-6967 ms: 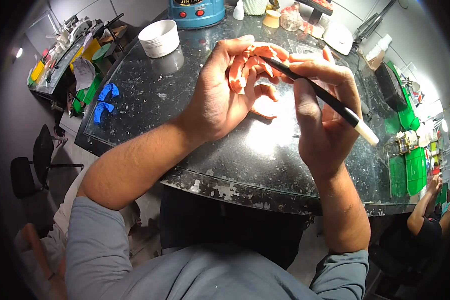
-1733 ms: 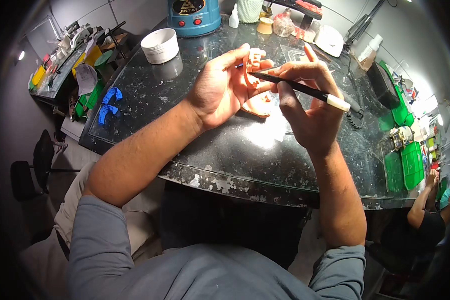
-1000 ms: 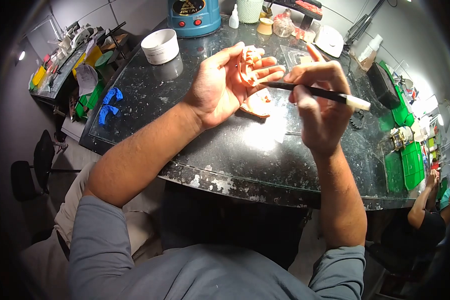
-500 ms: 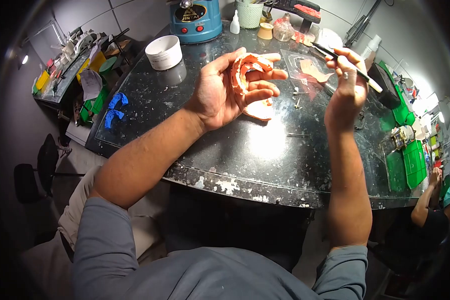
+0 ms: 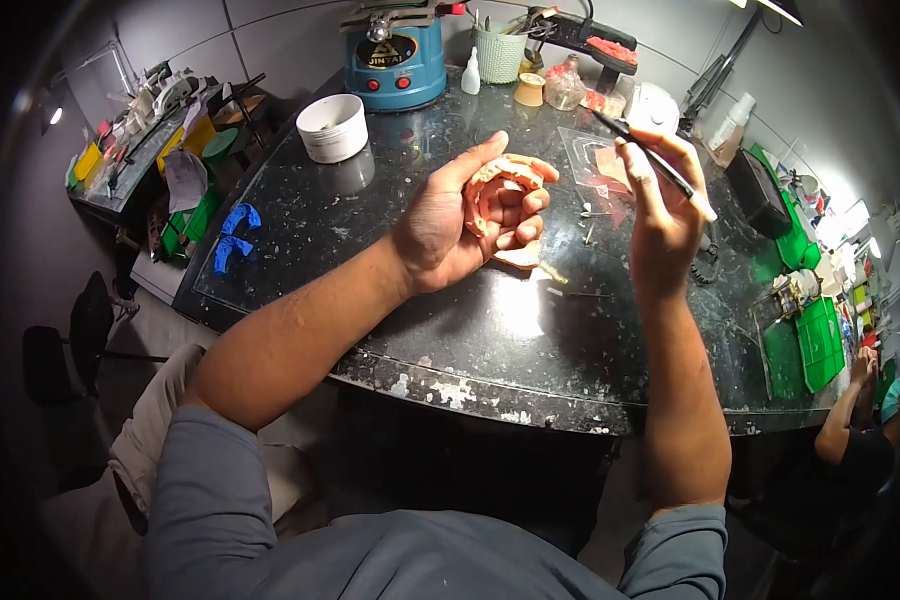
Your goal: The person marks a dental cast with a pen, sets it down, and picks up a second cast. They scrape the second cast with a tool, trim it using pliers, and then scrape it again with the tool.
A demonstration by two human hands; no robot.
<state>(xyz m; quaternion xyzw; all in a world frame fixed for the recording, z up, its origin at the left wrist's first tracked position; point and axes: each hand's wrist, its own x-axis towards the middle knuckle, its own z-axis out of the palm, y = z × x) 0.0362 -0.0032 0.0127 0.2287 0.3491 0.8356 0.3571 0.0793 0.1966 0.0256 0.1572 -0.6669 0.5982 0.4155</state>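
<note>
A horseshoe-shaped orange-pink dental cast (image 5: 477,196) rests in my left hand (image 5: 448,225), whose fingers curl round its far and right side. Below that hand, another orange-pink piece (image 5: 518,258) lies on the black table (image 5: 450,345). My right hand (image 5: 667,200) grips a slim black tool with a pale end (image 5: 660,165), pinched like a pen and tilted, its dark tip pointing up and left. Beyond it a pinkish sheet (image 5: 613,168) lies on clear plastic. Small metal bits (image 5: 587,226) lie between the hands.
Blue horseshoe-shaped pieces (image 5: 233,250) lie at the left, near a white tub (image 5: 332,128). A blue machine (image 5: 397,75), a white bottle (image 5: 471,73) and a woven holder (image 5: 500,54) stand behind. Green trays (image 5: 819,345) are at the right, near another person's arm (image 5: 843,410).
The fingers of my left hand have curled in more around the cast, which has turned slightly. My right hand has moved a little left with the tool. The view has shifted slightly.
</note>
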